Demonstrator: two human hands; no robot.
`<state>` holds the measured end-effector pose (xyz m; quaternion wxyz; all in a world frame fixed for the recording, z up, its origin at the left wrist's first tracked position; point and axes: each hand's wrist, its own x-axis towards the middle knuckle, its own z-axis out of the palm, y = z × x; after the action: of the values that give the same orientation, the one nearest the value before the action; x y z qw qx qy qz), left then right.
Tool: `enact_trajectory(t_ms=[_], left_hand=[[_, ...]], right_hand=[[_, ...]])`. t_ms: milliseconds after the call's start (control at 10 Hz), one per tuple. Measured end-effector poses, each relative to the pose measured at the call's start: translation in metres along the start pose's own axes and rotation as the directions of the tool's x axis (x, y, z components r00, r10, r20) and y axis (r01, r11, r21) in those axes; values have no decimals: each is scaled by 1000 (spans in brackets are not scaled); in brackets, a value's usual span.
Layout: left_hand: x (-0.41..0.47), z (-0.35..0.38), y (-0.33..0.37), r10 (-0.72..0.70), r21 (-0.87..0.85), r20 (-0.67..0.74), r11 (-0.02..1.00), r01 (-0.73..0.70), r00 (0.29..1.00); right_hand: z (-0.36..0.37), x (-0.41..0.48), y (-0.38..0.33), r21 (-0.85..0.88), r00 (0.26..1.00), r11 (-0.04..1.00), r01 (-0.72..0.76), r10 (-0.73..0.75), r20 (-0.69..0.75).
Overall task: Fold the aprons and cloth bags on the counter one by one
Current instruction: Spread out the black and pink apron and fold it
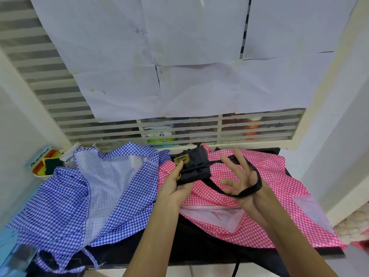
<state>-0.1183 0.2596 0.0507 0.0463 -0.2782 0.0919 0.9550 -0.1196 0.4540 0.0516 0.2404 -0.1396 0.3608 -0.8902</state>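
Head view: the left hand (175, 188) sits just left of centre, its fingers (180, 166) and thumb curled round a folded black cloth bag (192, 168) and holding it above the bench (327, 251). At 3 o'clock from the bag, the right hand (243, 181) is raised palm-up with its fingers spread wide and straight. The bag's black strap (257, 183) loops round the hand's outer edge and across the palm, running back to the bag.

Under both hands, a pink gingham apron (269, 212) lies crumpled over the right half of the bench, its hem reaching the front edge at 4 o'clock. A blue gingham apron (65, 198) is spread over the left half. It touches the pink one along the middle and spills over the front edge at 7 o'clock.

A tray (45, 165) of sponges stands at 9 o'clock, against the blue apron's far corner. A louvred window (179, 127) closes the back edge at 12 o'clock, with paper sheets (179, 56) over it. Walls stand close on both sides; the open room lies above the cloth.
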Motion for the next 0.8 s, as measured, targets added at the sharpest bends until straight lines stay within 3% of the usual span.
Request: enact_trajectory(t_ms=[100,200,300,400,500,600,700,800], left_hand=[[1,0,-9,109,119,-90,988,-98,990],[3,-5,-17,333,401,-89,875,-272,939],[11,-7,-20,360,393,-4,858,-330,933],[22,11,-14,205,169,-61,967,-193,977],[0,9,-24,298,396,9,875,-277,954],[7,-6,-30,300,423,118,848,-321,947],[14,-4,-23,275,480,199,809,-338,941],[8,-6,-18,260,670,353,600,-437,899]], right_hand=[[3,-5,-7,-85,998,995,51,-52,-20],[10,-13,5,-418,998,906,64,-58,26],[20,-9,25,-421,997,906,55,-25,76],[23,-5,33,-31,999,999,26,-27,-27],[-6,0,36,333,980,941,64,4,-199],[-22,0,33,454,969,891,4,109,-223],[-29,5,21,393,966,915,-91,176,-186],[-28,14,3,208,961,942,-264,276,-31]])
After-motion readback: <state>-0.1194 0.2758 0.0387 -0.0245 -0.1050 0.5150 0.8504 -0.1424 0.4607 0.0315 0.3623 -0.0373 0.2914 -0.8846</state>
